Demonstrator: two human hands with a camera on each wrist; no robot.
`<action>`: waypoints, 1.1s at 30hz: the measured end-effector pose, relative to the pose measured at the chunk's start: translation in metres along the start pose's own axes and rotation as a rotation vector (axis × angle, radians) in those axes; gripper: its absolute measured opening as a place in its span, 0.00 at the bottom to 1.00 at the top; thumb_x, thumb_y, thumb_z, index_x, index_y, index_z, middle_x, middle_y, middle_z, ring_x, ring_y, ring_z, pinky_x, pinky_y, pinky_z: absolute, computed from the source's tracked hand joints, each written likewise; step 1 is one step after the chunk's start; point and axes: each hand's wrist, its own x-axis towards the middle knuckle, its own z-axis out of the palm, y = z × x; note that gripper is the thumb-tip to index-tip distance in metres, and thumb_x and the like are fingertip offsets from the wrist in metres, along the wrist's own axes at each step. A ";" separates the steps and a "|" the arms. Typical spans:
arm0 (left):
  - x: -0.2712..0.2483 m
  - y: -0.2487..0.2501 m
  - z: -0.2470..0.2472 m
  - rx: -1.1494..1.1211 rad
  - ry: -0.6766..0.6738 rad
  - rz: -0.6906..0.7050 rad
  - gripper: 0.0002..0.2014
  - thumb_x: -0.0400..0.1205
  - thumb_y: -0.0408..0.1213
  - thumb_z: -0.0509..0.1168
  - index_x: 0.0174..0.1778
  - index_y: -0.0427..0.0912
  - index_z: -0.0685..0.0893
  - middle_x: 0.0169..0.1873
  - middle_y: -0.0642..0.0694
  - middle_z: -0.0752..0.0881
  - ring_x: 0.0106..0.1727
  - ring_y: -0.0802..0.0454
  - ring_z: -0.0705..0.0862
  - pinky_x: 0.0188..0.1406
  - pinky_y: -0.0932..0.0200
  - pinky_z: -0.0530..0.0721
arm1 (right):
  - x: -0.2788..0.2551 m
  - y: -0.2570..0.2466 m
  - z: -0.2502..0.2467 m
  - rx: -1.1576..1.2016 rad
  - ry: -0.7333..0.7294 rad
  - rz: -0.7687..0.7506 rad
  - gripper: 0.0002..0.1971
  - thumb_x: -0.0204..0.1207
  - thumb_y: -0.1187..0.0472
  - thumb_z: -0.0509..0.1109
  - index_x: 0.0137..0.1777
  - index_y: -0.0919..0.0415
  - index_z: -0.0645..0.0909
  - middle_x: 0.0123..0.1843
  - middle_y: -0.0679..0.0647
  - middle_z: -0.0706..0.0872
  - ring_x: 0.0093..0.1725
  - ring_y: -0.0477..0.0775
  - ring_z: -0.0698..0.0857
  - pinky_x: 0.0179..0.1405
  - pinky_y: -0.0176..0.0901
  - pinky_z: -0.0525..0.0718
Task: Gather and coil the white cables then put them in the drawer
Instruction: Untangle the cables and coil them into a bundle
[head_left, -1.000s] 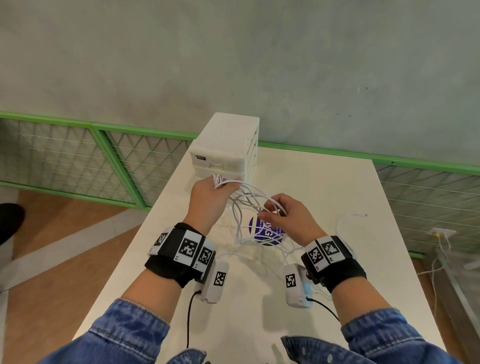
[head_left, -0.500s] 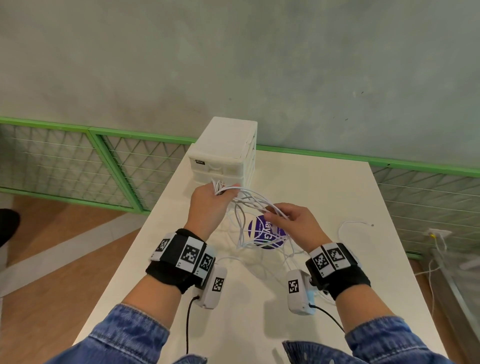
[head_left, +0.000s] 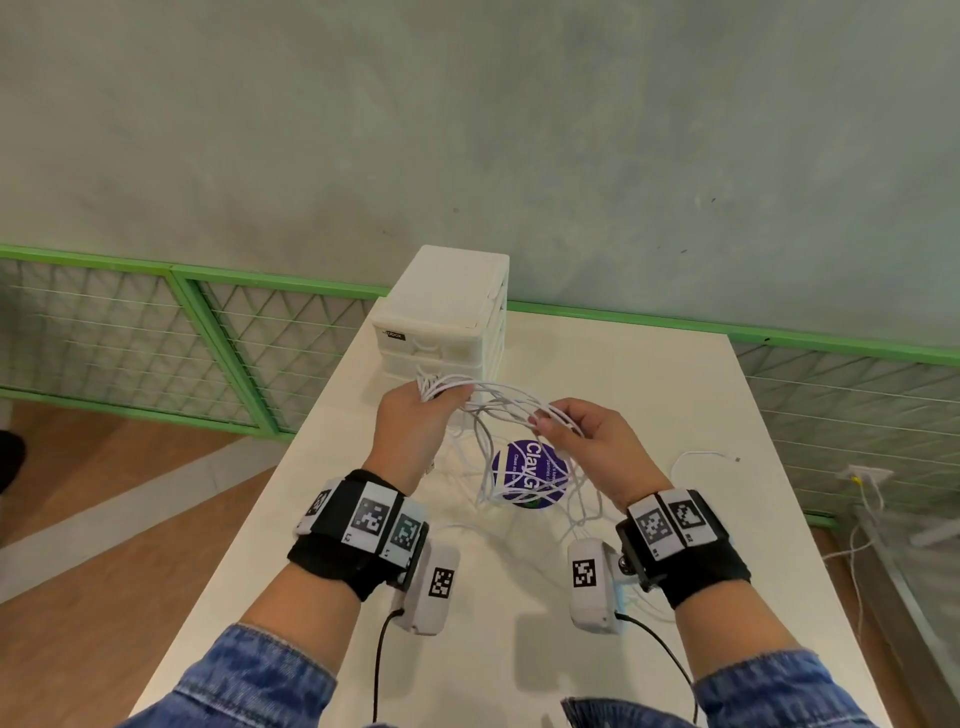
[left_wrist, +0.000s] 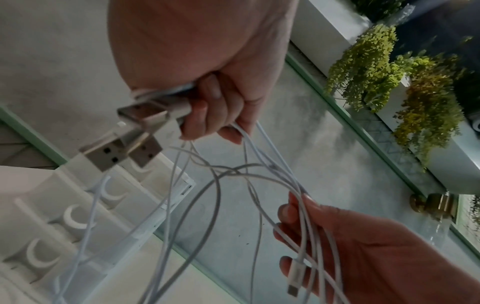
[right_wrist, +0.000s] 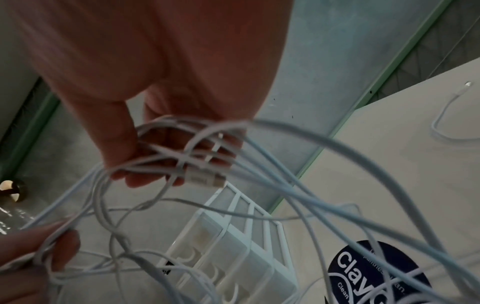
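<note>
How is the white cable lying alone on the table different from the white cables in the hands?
The lone cable lies flat on the table, untouched; the bundle of cables hangs above it, gripped by the left hand and right hand. The lone cable is one strand; the bundle is several, tangled. All are thin and white.

Two hands (head_left: 415, 431); one drawer unit (head_left: 447, 317); one sticker (head_left: 524, 473).

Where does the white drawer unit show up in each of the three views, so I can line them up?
Head: white drawer unit stands at centre, on the table's far end, behind the left hand.
Left wrist: lower left, drawer fronts facing the camera.
Right wrist: bottom centre, behind the cables.
Shared landmark: the bundle of white cables held between both hands.
</note>
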 end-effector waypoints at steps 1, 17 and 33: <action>0.000 0.000 -0.001 -0.011 0.002 -0.013 0.04 0.77 0.33 0.72 0.37 0.38 0.85 0.08 0.57 0.71 0.14 0.62 0.68 0.13 0.74 0.64 | -0.001 -0.001 0.001 -0.001 -0.032 0.013 0.04 0.76 0.60 0.70 0.45 0.56 0.87 0.43 0.60 0.89 0.39 0.48 0.81 0.43 0.39 0.77; -0.010 -0.010 0.003 0.103 -0.121 0.121 0.12 0.76 0.37 0.74 0.29 0.44 0.80 0.10 0.58 0.73 0.14 0.64 0.69 0.15 0.72 0.66 | -0.006 0.010 -0.009 -0.044 0.167 0.004 0.06 0.76 0.62 0.71 0.49 0.50 0.79 0.35 0.51 0.88 0.32 0.44 0.88 0.35 0.35 0.85; -0.011 -0.024 0.024 0.267 -0.066 0.083 0.19 0.78 0.46 0.70 0.34 0.31 0.79 0.24 0.44 0.70 0.23 0.51 0.66 0.24 0.57 0.63 | -0.021 0.006 -0.038 -0.021 0.249 -0.170 0.11 0.68 0.67 0.76 0.43 0.49 0.87 0.40 0.43 0.88 0.38 0.35 0.82 0.41 0.24 0.77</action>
